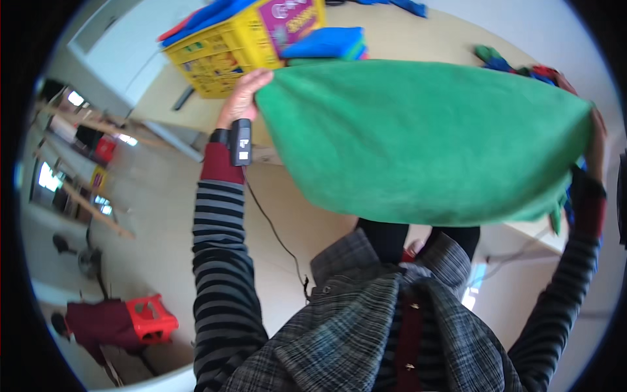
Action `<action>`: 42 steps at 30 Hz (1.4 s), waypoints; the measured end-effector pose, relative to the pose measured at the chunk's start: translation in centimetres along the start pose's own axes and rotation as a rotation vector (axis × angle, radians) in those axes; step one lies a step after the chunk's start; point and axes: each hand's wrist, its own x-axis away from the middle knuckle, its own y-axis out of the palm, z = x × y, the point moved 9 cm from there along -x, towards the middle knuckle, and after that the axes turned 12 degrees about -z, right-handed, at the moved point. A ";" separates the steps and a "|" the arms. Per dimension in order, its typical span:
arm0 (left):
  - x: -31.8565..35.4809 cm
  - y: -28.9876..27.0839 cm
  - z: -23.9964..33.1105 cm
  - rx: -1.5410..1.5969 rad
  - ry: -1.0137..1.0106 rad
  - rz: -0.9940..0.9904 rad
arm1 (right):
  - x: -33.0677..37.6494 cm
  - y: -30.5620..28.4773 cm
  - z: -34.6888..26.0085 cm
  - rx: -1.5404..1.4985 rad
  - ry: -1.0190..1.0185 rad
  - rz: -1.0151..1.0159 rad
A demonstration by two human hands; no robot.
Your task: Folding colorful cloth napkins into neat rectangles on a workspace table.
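A green cloth point(424, 137), towel-like and soft, is stretched wide between my two hands and hangs down in front of me. My left hand point(245, 95) pinches its upper left corner, close to the yellow crate. At the far right, my right hand point(596, 144) grips the opposite corner; its fingers are partly hidden by the cloth and the sleeve. Behind the cloth's upper edge lies a stack of folded blue and green cloths point(326, 43) on the pale table point(450, 32).
The yellow plastic crate point(202, 68) on the table holds blue and red cloths. Crumpled coloured cloths point(496, 60) lie at the right. From the device on my left wrist point(241, 140) a cable hangs down. At lower left, a maroon-clad person point(104, 323) is by a red stool point(153, 320).
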 end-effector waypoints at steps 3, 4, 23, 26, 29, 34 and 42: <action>-0.7 -0.2 -3.0 -0.008 -0.051 0.165 | -0.1 9.6 -1.1 0.086 0.187 0.056; -0.9 -0.7 -3.7 0.003 -0.070 0.157 | 0.1 11.7 0.2 -0.138 0.303 0.106; -2.2 19.9 -6.4 -0.185 -0.160 -0.095 | 7.0 32.3 -17.7 -0.588 0.288 -0.053; -0.6 26.1 -8.7 -0.148 -0.078 -0.147 | 8.9 35.4 -22.2 -0.609 0.280 -0.065; 0.3 29.6 -10.5 -0.109 -0.033 -0.185 | 10.4 35.4 -25.1 -0.535 0.231 -0.058; 1.0 30.7 -11.2 -0.100 -0.046 -0.236 | 11.2 33.6 -27.9 -0.290 0.038 -0.005; 1.5 30.6 -12.6 0.100 -0.152 -0.240 | 12.1 33.5 -28.9 -0.117 -0.026 -0.018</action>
